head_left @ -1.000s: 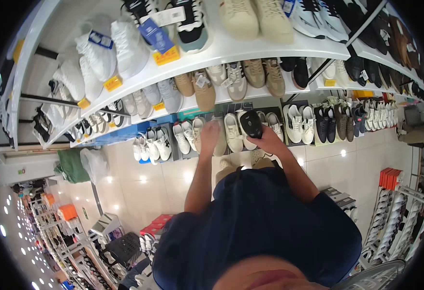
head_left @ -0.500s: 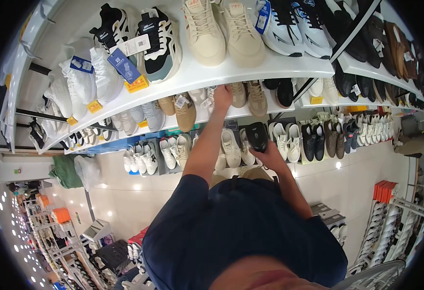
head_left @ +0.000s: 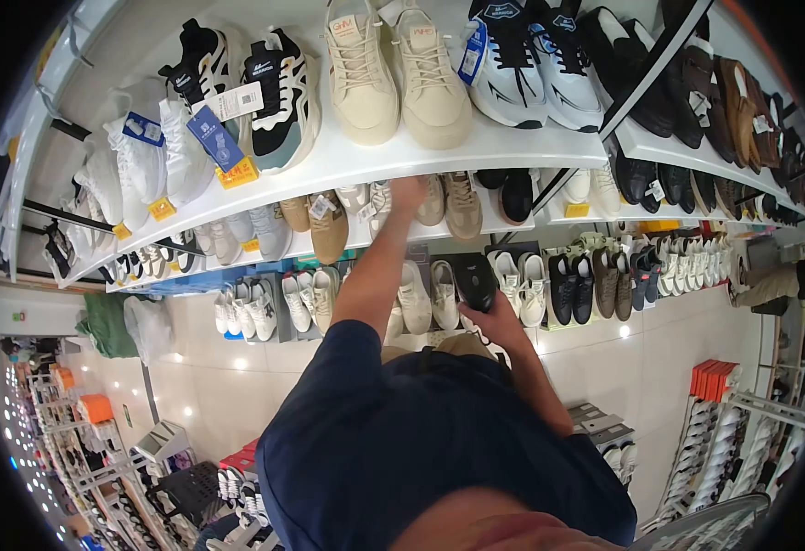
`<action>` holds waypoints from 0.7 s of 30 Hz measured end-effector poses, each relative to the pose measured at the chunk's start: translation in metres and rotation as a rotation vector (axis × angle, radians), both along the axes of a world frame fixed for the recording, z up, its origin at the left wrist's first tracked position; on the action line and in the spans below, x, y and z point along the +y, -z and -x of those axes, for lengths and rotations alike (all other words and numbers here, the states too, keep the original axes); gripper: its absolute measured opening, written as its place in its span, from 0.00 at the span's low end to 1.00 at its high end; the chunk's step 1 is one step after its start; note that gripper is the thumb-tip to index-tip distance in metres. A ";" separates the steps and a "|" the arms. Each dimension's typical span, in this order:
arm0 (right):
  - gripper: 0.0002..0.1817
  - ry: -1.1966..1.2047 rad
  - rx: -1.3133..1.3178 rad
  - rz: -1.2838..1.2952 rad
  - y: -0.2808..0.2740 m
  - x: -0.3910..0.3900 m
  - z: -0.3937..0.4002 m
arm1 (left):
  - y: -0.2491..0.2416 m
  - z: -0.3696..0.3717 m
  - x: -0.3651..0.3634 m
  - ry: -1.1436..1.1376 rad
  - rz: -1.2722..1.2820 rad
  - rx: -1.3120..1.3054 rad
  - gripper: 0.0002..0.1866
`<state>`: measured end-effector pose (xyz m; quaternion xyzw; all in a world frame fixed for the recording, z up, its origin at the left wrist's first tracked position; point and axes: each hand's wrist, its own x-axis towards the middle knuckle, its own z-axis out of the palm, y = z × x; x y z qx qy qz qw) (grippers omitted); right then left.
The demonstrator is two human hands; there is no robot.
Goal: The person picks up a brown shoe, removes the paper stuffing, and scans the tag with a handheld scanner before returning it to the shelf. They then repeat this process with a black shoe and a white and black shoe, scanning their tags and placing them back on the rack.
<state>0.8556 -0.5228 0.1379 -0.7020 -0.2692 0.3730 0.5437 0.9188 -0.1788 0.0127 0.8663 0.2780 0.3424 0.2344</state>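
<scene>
Head view: The left hand (head_left: 409, 191) is placed at upper centre, before the row of shoes on the lower shelf (head_left: 491, 223). Compared with one second ago, it has been raised from in front of the floor-level shoes (head_left: 412, 298); attention is judged to be shifted to the lower shelf. A brown sneaker (head_left: 463, 207) is located just to the right. The fingertips are blurred and partly hidden; whether a shoe is grasped or only touched cannot be told. At centre right, a black object (head_left: 476, 283) is grasped by the curled fingers of the right hand (head_left: 497, 323); its type cannot be confirmed.

Markings: On the upper shelf (head_left: 375, 161), a short logo, not clearly legible, is carried on the tongues of the cream sneakers (head_left: 363, 78). "WARRIOR" appears to be printed on the black-and-white sneaker (head_left: 281, 106) at upper left. A blue tag (head_left: 216, 140) and a white tag (head_left: 234, 101) are attached nearby; their print, like that of the yellow label (head_left: 238, 173), cannot be read.
</scene>
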 end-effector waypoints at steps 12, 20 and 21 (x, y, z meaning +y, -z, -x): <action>0.08 0.327 0.115 -0.018 0.023 -0.010 -0.019 | -0.124 0.147 -0.123 0.170 0.335 -0.091 0.08; 0.23 0.257 0.475 -0.333 0.042 0.007 -0.017 | -0.192 0.220 -0.184 0.371 0.554 -0.048 0.07; 0.27 0.258 0.567 -0.390 0.050 0.009 -0.011 | -0.197 0.223 -0.187 0.394 0.583 -0.035 0.07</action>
